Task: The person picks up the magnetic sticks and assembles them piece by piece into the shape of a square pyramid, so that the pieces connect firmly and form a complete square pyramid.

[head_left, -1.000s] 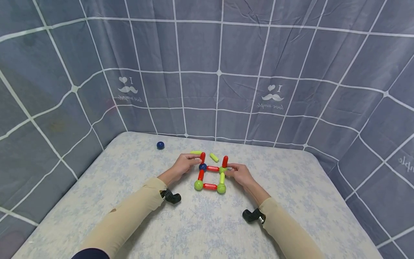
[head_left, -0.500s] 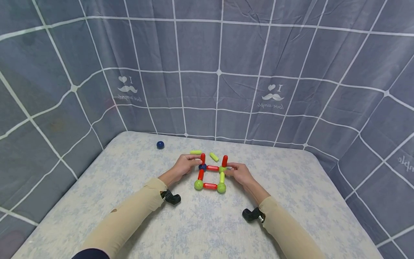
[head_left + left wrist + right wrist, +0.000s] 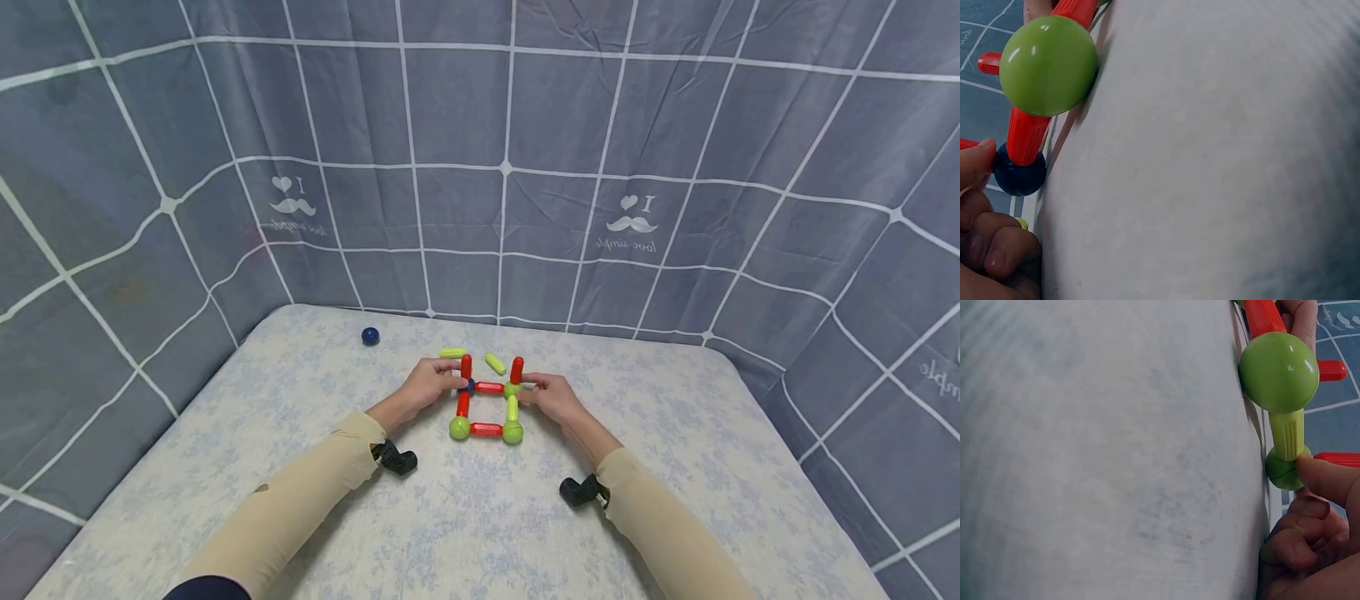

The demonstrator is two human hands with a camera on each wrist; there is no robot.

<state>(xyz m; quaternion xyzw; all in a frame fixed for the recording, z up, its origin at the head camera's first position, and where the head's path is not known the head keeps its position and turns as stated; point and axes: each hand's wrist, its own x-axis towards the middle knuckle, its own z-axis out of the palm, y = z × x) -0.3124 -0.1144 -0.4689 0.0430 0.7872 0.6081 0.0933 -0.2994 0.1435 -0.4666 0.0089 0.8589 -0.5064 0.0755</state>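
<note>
A square of toy rods and balls lies on the table, with red rods on three sides and a yellow-green rod (image 3: 512,408) on the right. My left hand (image 3: 426,385) pinches the dark blue ball (image 3: 1019,175) at the far left corner; its thumb partly covers the ball in the head view. An upright red rod (image 3: 467,367) rises there. At the far right corner, my right hand (image 3: 553,397) holds the green ball (image 3: 1280,470), under another upright red rod (image 3: 517,369). Two green balls, a left one (image 3: 460,428) and a right one (image 3: 513,432), form the near corners.
Behind the square lie two loose yellow-green rods, one on the left (image 3: 452,353) and one on the right (image 3: 495,363). A loose dark blue ball (image 3: 370,336) sits farther left near the back edge. A grey checked curtain (image 3: 465,208) surrounds the table (image 3: 480,525).
My left thumb has moved down from beside the upright rod onto the blue ball. The far side of the square has shifted slightly left, and my right hand has moved with it.
</note>
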